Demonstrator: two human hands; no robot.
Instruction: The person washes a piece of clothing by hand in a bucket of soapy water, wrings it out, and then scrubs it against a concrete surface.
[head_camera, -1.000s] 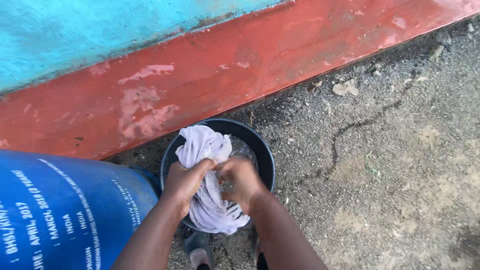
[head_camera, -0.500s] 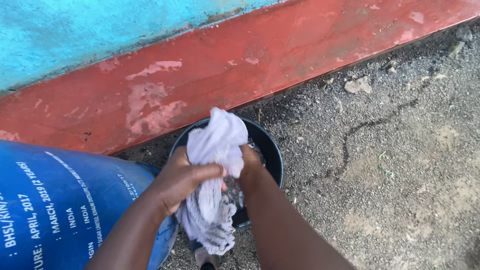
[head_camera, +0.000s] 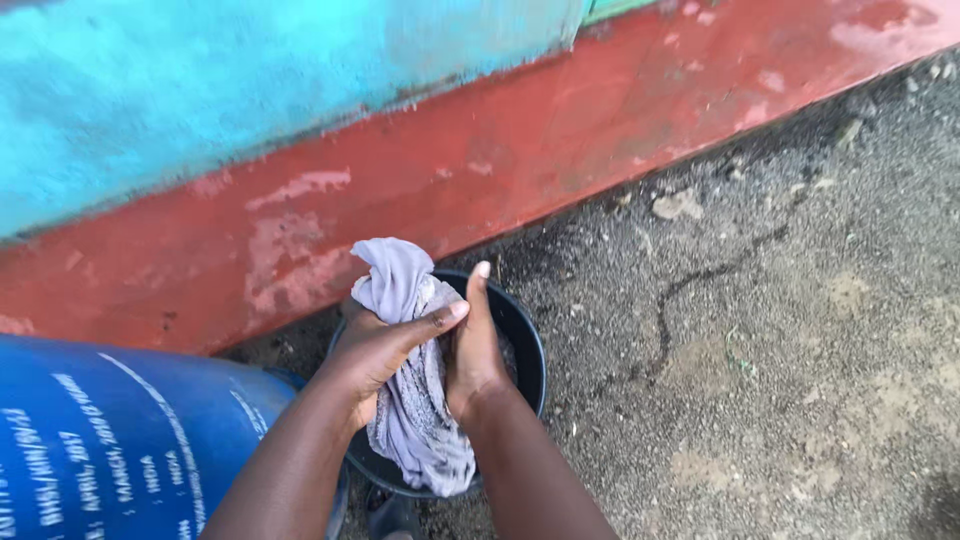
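A wet pale lilac cloth (head_camera: 415, 400) hangs between my two hands over a small black bucket (head_camera: 527, 340) on the ground. My left hand (head_camera: 375, 350) wraps around the cloth from the left, thumb across its front. My right hand (head_camera: 474, 345) presses flat against the cloth's right side, fingers straight and pointing up. The cloth's top bunches above my left hand and its lower end droops over the bucket's near rim. The bucket's inside is mostly hidden by my hands and the cloth.
A large blue plastic drum (head_camera: 120, 440) lies at the lower left, touching the bucket's left side. A wall with a red base band (head_camera: 560, 130) and turquoise upper part (head_camera: 200, 90) runs behind. Gritty dark ground (head_camera: 780, 350) with small stones spreads to the right.
My hands have rubbed the cloth: the right hand went from gripping it to a flat, upright palm against it. The cloth's top bunch has shifted left and lower.
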